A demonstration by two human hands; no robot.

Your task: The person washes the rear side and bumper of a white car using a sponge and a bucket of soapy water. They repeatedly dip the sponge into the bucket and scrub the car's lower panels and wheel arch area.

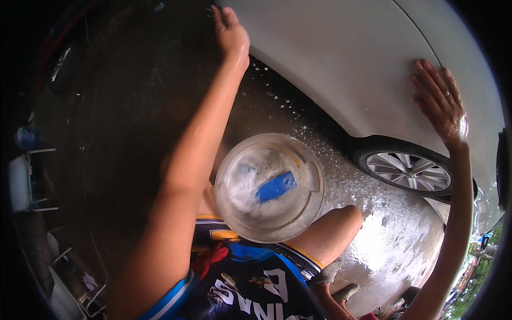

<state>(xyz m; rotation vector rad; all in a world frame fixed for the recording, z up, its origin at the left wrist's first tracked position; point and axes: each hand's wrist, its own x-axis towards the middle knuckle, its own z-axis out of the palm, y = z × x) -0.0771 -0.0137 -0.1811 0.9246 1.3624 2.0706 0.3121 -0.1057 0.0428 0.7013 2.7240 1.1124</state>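
A light-coloured car body panel (344, 60) fills the upper right. My left hand (234, 34) is at its edge near the top, fingers partly bent; something dark lies by the fingertips, and whether the hand holds it I cannot tell. My right hand (442, 102) rests wet and flat on the panel above the wheel, fingers spread, a ring on one finger. Between my legs stands a round translucent plastic tub (270, 236) of foamy water. A blue rectangular block, perhaps a sponge (277, 187), floats in it.
A car wheel with a spoked rim (409, 171) is at the right. Wet concrete floor (376, 236) with foam spots lies beneath. Another person's feet in clog shoes (333, 270) are at the lower right. White plastic chairs (20, 184) stand at the far left.
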